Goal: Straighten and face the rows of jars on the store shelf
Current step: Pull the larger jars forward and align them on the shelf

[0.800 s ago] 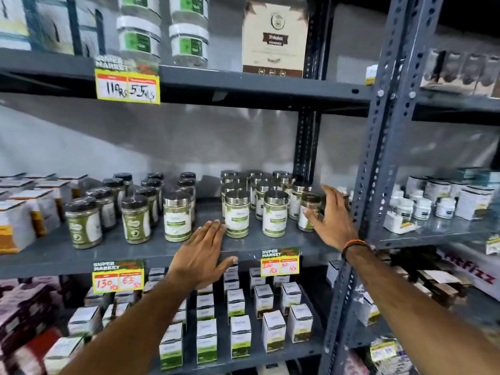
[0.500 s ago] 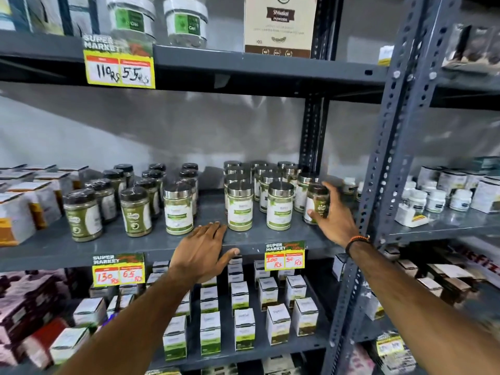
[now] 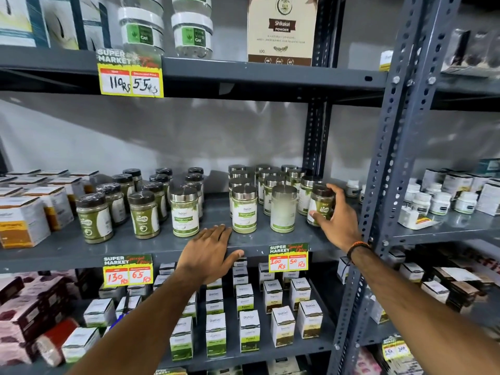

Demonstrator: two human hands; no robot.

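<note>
Jars: rows of green-labelled jars stand on the middle shelf [image 3: 162,246], across the centre of the frame; dark-lidded ones at centre left, steel-lidded ones at centre right.
Stray jar: a dark-lidded jar [image 3: 322,205] stands at the right end of the steel-lidded group, apart from its own kind at centre left.
Right hand: your right hand [image 3: 335,220] now wraps this stray jar, thumb on the lower label, fingers curled round the far side and lid. A moment ago it was only reaching toward the jar; the grip has since closed.
Left hand: your left hand [image 3: 209,255] lies flat on the shelf's front edge at lower centre, fingers together and extended, thumb hooked over the lip, fingertips just short of a steel-lidded jar [image 3: 244,209]. It has hardly shifted.
Blank face: one front-row jar [image 3: 283,208] shows a pale side with no readable label; it appears to need turning.
Meaning: with the grip made, the stray jar is probably the one in hand; you may next turn or move it.
Price tags: yellow tags [image 3: 288,257] hang on the shelf lip.
</note>
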